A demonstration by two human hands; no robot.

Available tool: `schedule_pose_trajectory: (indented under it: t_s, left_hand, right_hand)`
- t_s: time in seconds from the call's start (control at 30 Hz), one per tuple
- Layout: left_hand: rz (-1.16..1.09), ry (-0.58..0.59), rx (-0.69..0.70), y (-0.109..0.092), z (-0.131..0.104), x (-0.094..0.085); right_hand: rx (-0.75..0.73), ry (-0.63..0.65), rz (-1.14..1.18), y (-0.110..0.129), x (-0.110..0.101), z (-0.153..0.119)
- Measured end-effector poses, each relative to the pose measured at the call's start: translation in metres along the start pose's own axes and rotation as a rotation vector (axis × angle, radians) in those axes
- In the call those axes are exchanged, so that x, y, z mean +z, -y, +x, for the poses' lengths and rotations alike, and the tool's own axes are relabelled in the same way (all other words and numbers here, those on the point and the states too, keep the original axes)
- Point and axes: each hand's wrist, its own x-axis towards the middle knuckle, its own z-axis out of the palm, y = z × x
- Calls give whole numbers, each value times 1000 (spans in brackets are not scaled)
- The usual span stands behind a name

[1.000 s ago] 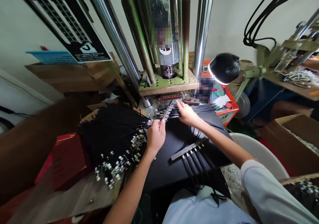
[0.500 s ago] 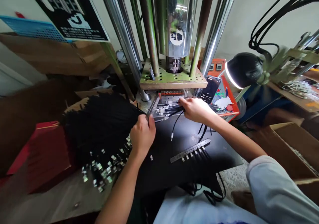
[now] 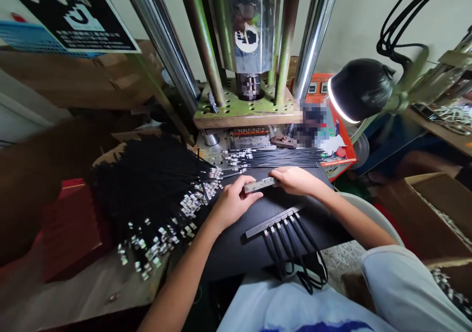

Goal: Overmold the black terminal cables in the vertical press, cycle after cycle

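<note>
Between my two hands is a short metal bar (image 3: 260, 185), above the black table surface. My left hand (image 3: 236, 199) pinches its left end between thumb and fingers. At the bar's right end, my right hand (image 3: 293, 179) is closed on it. Nearer my body, a second metal strip (image 3: 273, 222) lies on the table with several black cables (image 3: 291, 243) attached, their ends hanging over the edge. Behind my hands lies a row of black cables (image 3: 283, 157) with white connectors (image 3: 238, 159) at their left ends.
A press with a greenish plate (image 3: 243, 113) stands ahead, an orange-fronted metal block (image 3: 250, 137) beneath it. To the left is a large pile of black cables (image 3: 147, 179) beside a red box (image 3: 72, 233). A lit lamp (image 3: 359, 91) and red control box (image 3: 344, 160) are at right.
Both hands have come back from the press toward me, and the metal bar now spans them. The cables by the press are no longer in my right hand. The view has shifted slightly.
</note>
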Motion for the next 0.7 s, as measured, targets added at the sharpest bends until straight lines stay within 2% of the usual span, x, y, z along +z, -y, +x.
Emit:
schedule_pose_trajectory:
  t_s: [0.13, 0.2, 0.27, 0.33, 0.43, 0.5, 0.53, 0.7]
  left_hand:
    - [254, 108, 66, 0, 7, 21]
    - [389, 168, 69, -5, 3, 24]
    - [472, 175, 80, -13, -8, 21]
    - [423, 186, 120, -24, -26, 14]
    - [149, 361, 294, -38, -57, 9]
    - [45, 458, 374, -43, -73, 14]
    - [48, 468, 391, -43, -78, 18]
    - [240, 385, 514, -32, -83, 33]
  right_hand:
    - [-31, 70, 60, -17, 1, -30]
    - [-26, 14, 74, -21, -1, -48]
    - [4, -89, 84, -19, -5, -71]
    - [10, -132, 119, -12, -9, -97]
    - [-113, -51, 152, 4, -4, -128]
    - [-234, -3, 117, 12, 6, -134]
    - [-291, 13, 94, 15, 12, -133]
    - [-477, 20, 13, 13, 33, -115]
